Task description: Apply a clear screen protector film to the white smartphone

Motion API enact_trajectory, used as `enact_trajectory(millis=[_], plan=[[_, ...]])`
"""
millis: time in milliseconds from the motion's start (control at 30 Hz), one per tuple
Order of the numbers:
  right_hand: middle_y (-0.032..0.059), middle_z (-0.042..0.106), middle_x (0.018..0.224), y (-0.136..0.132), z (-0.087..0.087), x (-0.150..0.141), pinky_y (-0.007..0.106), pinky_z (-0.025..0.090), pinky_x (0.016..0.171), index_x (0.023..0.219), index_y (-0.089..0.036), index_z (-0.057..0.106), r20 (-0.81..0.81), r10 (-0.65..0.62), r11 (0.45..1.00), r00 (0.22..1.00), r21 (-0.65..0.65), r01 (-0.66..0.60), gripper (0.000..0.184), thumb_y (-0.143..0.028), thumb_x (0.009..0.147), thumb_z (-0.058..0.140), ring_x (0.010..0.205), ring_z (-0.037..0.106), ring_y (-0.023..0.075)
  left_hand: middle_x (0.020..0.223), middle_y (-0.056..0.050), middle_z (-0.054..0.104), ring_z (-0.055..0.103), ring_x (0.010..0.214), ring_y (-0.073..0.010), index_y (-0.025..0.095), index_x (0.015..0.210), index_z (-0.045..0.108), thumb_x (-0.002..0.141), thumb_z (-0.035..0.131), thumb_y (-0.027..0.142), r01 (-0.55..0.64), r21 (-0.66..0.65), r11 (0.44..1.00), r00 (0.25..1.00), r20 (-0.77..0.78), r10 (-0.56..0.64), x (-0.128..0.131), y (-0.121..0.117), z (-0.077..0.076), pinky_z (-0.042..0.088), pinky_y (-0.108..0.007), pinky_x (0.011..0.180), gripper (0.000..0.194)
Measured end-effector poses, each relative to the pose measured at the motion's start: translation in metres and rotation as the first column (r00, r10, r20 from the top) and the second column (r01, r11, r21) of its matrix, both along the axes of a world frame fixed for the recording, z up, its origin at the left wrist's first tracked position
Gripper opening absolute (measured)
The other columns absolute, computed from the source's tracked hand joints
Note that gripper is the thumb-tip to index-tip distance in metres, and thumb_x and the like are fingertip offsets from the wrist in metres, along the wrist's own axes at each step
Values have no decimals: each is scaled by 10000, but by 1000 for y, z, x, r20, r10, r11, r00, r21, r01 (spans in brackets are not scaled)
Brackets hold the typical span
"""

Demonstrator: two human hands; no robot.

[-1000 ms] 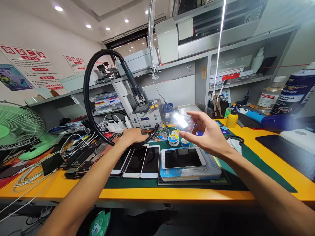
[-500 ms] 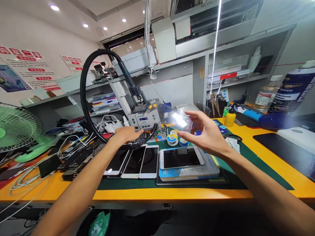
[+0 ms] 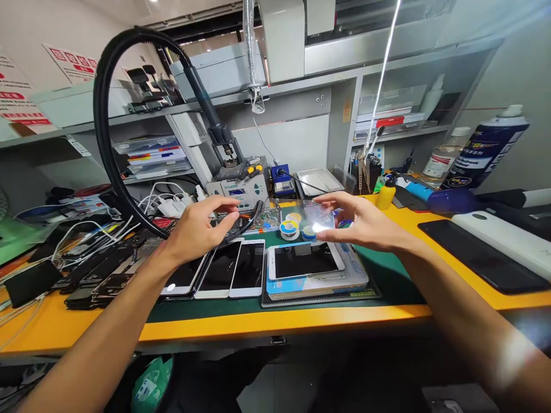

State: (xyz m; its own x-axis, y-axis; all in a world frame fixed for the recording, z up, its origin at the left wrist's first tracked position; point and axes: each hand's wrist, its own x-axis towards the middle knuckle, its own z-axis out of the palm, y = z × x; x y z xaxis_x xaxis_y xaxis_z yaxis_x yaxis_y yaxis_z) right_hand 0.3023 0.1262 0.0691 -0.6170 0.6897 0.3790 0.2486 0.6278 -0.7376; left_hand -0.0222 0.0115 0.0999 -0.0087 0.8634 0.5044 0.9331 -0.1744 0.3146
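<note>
My right hand (image 3: 365, 223) pinches a clear glass sheet (image 3: 307, 217) by its edge and holds it level above the green mat (image 3: 387, 275). Light glints off the sheet. Below it a white phone (image 3: 303, 261) lies face up on a blue and grey fixture (image 3: 318, 284). My left hand (image 3: 200, 229) hovers open, fingers spread, above a row of three white phones (image 3: 217, 275), just left of the sheet and apart from it. Solder spools (image 3: 289, 228) sit behind the phone.
A hot-air station (image 3: 239, 192) with a looping black hose (image 3: 103, 132) stands at the back. Dark phone parts and white cables (image 3: 86, 258) cover the left of the yellow bench (image 3: 279, 321). A yellow bottle (image 3: 386, 195), spray can (image 3: 482, 152) and black pad (image 3: 477, 252) lie right.
My left hand has lifted off the phones by the hose and opened toward the sheet. My right hand lowered the sheet slightly. The view moved closer and down.
</note>
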Motion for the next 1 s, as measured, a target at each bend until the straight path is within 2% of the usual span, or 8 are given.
enact_trajectory(millis=[67, 167, 300, 433, 633, 767, 1000], plan=[[97, 692, 1207, -2, -2, 7, 450, 573, 871, 1293, -226, 696, 67, 21, 1000, 998, -8, -20, 692, -541, 702, 869, 1009, 673, 288, 1143, -77, 765, 715, 1068, -238, 197, 1145, 711, 928, 633, 407, 144, 43, 989, 989, 36, -146, 3, -5, -5, 552, -344, 978, 312], [92, 700, 1220, -3, -5, 12, 431, 592, 849, 1270, -245, 716, 154, 52, 999, 987, -19, -49, 661, -526, 693, 876, 1037, 682, 294, 1258, -94, 717, 667, 1194, -264, 202, 1232, 672, 914, 663, 363, 329, 15, 944, 944, 0, -329, 7, -7, -11, 500, -390, 1093, 356], [79, 678, 1311, -1, -12, 14, 415, 591, 906, 1306, -287, 685, 182, 98, 995, 978, -31, -94, 671, -502, 702, 881, 1176, 652, 297, 1387, -118, 638, 589, 1315, -295, 218, 1375, 573, 872, 729, 362, 452, -26, 892, 889, -70, -453, 15, -5, -18, 452, -430, 1157, 547], [85, 665, 1354, 4, -19, 16, 439, 571, 942, 1344, -285, 653, 175, 106, 994, 979, -53, -98, 682, -505, 735, 865, 1239, 626, 308, 1431, -135, 603, 549, 1362, -314, 225, 1385, 544, 825, 792, 385, 476, -63, 877, 876, -57, -479, 21, 1, -28, 418, -472, 1193, 633], [88, 659, 1371, 6, -23, 17, 454, 571, 953, 1362, -294, 656, 151, 86, 996, 985, -30, -83, 700, -523, 736, 868, 1255, 618, 332, 1393, -114, 644, 584, 1339, -291, 230, 1274, 597, 814, 811, 361, 485, -81, 871, 874, 27, -485, 21, 11, -39, 442, -448, 1179, 525], [74, 656, 1363, 4, -23, 17, 442, 577, 958, 1360, -316, 657, 146, 87, 996, 985, -29, -84, 690, -514, 736, 876, 1244, 621, 326, 1313, -98, 697, 635, 1269, -268, 225, 1200, 622, 823, 809, 320, 512, -44, 858, 858, 66, -509, 20, 13, -45, 482, -417, 1137, 431], [70, 668, 1337, 2, -23, 15, 416, 585, 932, 1349, -313, 671, 151, 79, 997, 985, -14, -78, 674, -504, 738, 881, 1223, 631, 321, 1292, -95, 707, 652, 1241, -254, 216, 1166, 645, 838, 797, 276, 526, -21, 850, 848, 91, -523, 22, 11, -48, 488, -386, 1125, 366]])
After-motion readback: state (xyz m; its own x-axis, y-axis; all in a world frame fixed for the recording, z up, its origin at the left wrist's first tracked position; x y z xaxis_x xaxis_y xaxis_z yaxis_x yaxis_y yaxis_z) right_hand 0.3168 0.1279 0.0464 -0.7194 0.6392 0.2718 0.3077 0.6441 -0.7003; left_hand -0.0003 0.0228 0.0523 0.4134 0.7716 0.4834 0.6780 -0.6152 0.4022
